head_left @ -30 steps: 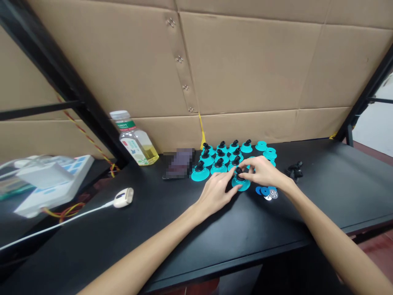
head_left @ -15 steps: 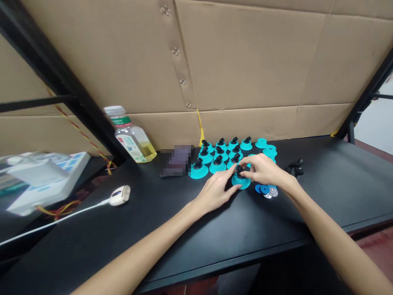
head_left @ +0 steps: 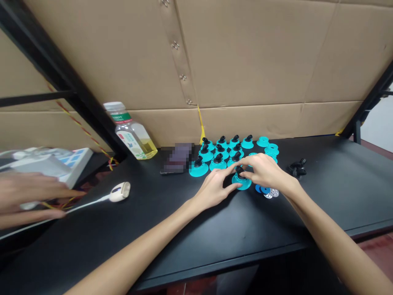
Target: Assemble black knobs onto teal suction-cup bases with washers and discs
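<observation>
Between both hands on the black table stands a teal cone-shaped base [head_left: 242, 182] with a black angled piece [head_left: 239, 170] in its top. My left hand [head_left: 214, 186] is closed around the base's left side, thumb at its front. With fingers pinched, my right hand [head_left: 260, 170] grips the black piece from above and the right. Behind them, several similar teal bases carry black pieces, such as a front one [head_left: 199, 168]. Teal parts with no black piece, such as a ring-like one [head_left: 263, 141], lie at the back right. Blue discs [head_left: 264, 189] and clear discs [head_left: 270, 194] lie near my right wrist.
Loose black pieces [head_left: 297, 168] lie to the right. A bottle [head_left: 135, 137] of yellow liquid and a blurred-out dark flat object [head_left: 178, 159] stand left of the bases. Another person's hand [head_left: 30, 196] reaches in beside a white cable plug [head_left: 120, 191]. Cardboard [head_left: 260, 61] walls the back.
Another person's hand has come in from the left edge, over the cable. My own hands keep nearly the same hold on the base and black piece. The view has shifted slightly.
</observation>
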Tool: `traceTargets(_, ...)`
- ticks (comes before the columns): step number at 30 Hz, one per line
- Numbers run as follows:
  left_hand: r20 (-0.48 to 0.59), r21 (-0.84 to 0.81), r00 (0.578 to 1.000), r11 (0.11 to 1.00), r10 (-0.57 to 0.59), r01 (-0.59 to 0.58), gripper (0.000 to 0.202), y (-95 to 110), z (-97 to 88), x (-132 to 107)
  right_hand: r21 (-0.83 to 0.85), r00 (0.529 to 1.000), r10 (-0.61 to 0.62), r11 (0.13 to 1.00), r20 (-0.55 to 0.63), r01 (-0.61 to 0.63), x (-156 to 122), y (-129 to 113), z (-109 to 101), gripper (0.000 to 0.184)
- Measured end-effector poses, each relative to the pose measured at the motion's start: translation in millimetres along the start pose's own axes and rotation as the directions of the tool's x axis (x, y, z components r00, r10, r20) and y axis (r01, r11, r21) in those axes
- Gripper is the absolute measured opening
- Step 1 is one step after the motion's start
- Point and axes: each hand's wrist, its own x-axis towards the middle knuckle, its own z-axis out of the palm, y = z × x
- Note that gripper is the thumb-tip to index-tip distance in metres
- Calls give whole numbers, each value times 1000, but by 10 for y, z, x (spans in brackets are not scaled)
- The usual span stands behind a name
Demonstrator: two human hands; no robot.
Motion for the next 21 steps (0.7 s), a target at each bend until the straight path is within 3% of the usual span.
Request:
traceTargets(5, 11, -27, 999, 999, -35, 35, 63, -15, 0, -13, 45, 998, -69, 997, -14, 69, -23, 6, -32, 35)
traceTargets(15, 65, -147, 987, 977, -148, 157, 67, 56, -54, 2, -95, 1000, -5, 995, 21, 7, 14, -44, -19, 9)
traceTargets(21, 66, -111, 990, 985, -126, 133, 66, 75, -85, -8, -148, 994, -31, 988, 103, 46, 138, -48, -93, 12)
